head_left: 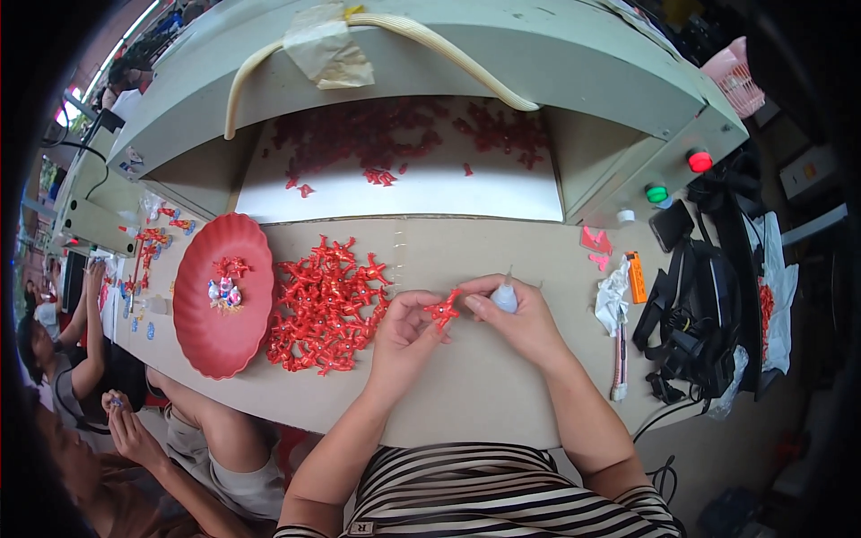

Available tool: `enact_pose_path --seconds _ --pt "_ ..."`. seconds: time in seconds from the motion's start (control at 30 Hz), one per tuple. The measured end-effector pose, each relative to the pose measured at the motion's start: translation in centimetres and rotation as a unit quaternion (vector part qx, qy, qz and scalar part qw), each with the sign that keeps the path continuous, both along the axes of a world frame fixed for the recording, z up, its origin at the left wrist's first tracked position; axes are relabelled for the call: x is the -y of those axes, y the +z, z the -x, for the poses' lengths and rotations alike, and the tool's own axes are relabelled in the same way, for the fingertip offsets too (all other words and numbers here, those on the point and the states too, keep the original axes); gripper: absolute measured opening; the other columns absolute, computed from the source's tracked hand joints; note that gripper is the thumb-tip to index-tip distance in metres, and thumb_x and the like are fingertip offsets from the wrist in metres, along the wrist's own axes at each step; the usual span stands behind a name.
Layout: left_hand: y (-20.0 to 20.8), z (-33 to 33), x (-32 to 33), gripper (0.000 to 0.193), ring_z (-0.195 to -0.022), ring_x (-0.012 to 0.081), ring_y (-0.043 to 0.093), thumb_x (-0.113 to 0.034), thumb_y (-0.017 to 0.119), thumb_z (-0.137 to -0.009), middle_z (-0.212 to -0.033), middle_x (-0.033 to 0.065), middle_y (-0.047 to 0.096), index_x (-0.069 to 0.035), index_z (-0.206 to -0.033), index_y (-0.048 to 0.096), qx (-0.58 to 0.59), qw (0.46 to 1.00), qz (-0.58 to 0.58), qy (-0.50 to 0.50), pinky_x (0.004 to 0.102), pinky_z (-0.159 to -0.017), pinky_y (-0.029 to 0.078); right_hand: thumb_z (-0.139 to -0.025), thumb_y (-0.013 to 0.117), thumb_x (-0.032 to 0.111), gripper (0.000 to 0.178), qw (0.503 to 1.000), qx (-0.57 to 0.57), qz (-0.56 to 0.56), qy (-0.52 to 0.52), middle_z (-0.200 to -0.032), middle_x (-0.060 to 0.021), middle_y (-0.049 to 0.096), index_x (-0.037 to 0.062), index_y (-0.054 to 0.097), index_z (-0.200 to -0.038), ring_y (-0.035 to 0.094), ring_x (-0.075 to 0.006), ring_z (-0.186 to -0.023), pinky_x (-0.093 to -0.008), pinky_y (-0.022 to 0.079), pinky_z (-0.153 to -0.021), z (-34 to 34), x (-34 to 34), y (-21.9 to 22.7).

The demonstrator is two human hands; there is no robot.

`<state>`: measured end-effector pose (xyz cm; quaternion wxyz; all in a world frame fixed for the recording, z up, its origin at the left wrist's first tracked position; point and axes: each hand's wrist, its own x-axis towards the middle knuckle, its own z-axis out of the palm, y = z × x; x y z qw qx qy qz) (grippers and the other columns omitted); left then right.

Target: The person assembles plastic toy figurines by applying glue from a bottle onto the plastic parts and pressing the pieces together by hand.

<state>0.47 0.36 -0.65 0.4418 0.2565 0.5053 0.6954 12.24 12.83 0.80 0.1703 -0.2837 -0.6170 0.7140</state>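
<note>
Red figure [443, 310], one, pinched in closed fingertips of the left hand [401, 339]; one pale, thin-tipped bottle [505, 299] held by curled fingers of the right hand [523, 328]. To the left, one heap of similar figures [325, 314], overlapped past counting, beside one scalloped dish [193, 327]. Room between both forearms, toward the tabletop's [466, 403] front edge.

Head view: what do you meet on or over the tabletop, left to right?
Red scalloped dish → pile of red figures → left hand → small red figure it holds → right hand → crumpled white tissue → orange box → black bag
</note>
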Motion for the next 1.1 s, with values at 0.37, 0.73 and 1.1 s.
enact_pose_path --seconds 0.37,0.73,1.1 --pt "-0.4 -0.8 -0.3 0.031 -0.087 0.0113 0.050 0.010 0.051 -0.077 -0.095 0.0040 0.037 -0.006 -0.097 0.033 -0.071 0.996 -0.008 0.047 0.0242 -0.067 0.049 -0.081 0.059 0.009 0.015 1.000 -0.013 0.003 0.014 -0.084 -0.0030 0.060 -0.0010 0.059 -0.092 0.052 -0.0062 -0.073 -0.0212 0.045 -0.068 0.4 0.7 0.6" --pt "-0.5 -1.1 -0.3 0.032 -0.089 0.0120 0.052 0.006 0.055 -0.078 -0.095 0.0065 0.044 -0.003 -0.101 0.036 -0.120 0.991 -0.024 0.049 0.0227 -0.070 0.046 -0.081 0.058 0.009 0.012 1.000 -0.016 0.013 0.001 -0.083 -0.0016 0.059 0.0001 0.058 -0.090 0.053 -0.0061 -0.073 -0.0205 0.045 -0.067 0.3 0.3 0.8" --pt "0.5 0.0 -0.4 0.021 -0.081 0.0115 0.055 -0.006 0.054 -0.084 -0.094 0.0077 0.056 0.000 -0.103 0.047 -0.041 0.999 0.025 0.026 0.0250 -0.069 0.048 -0.081 0.058 0.010 0.015 0.999 -0.001 -0.007 0.032 -0.081 -0.0009 0.058 0.0006 0.057 -0.093 0.051 -0.0060 -0.069 -0.0204 0.044 -0.065 0.1 0.3 0.2"
